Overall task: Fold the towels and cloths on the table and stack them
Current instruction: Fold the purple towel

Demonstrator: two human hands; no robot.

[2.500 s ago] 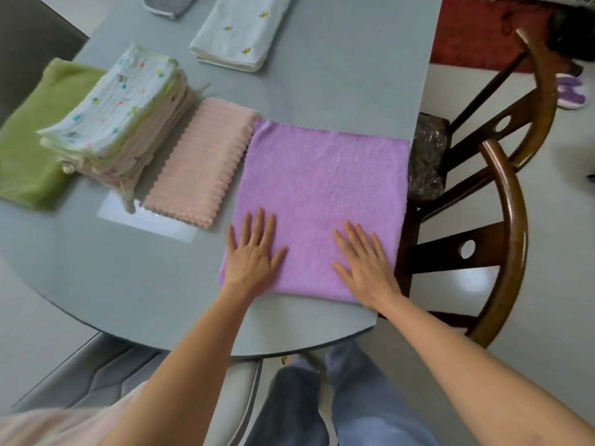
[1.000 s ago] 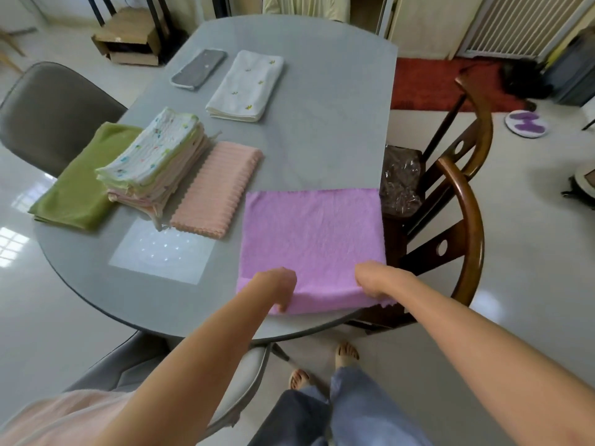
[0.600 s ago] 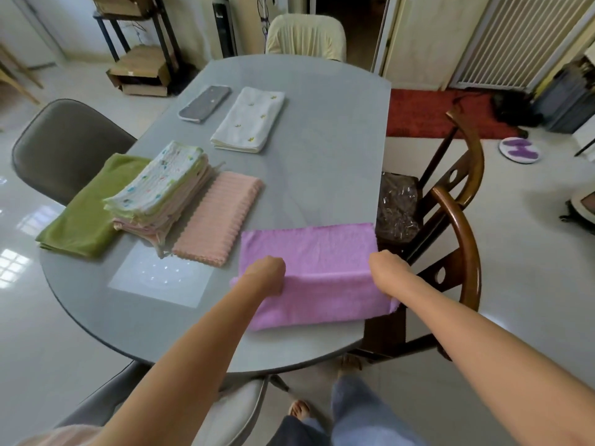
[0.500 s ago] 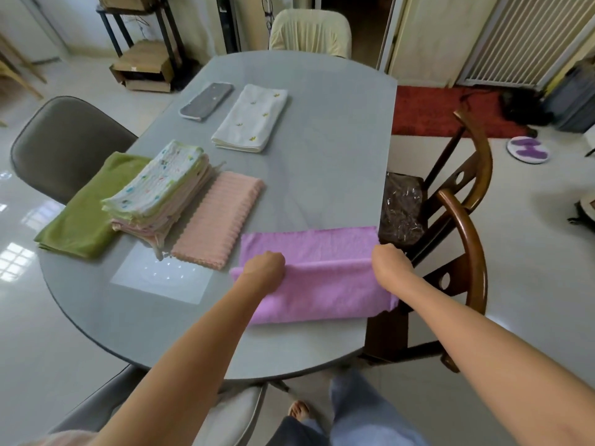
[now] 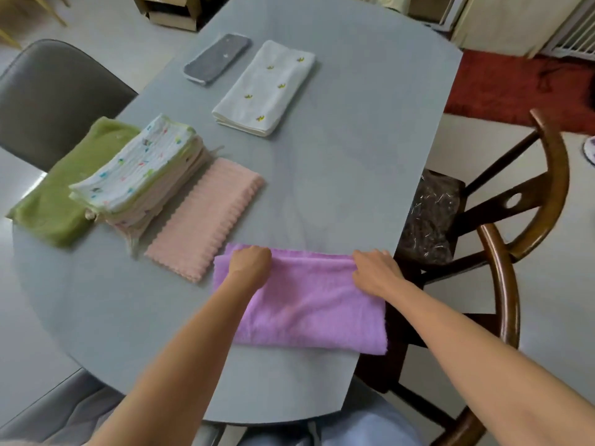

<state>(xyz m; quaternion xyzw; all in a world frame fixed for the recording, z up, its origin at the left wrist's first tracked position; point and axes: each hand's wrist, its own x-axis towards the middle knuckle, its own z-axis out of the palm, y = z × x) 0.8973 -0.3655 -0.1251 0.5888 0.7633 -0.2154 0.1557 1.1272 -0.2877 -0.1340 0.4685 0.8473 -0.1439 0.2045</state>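
The purple towel [image 5: 309, 304] lies folded in half at the near right edge of the grey tabletop [image 5: 338, 188], just beside a folded pink cloth [image 5: 206, 217]. Left hand [image 5: 249, 263] and right hand [image 5: 375, 272] each pinch its far edge with a curled grip.

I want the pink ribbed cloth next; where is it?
Head view, left of centre: the pink ribbed cloth lies flat between the stack of folded cloths and the purple towel.
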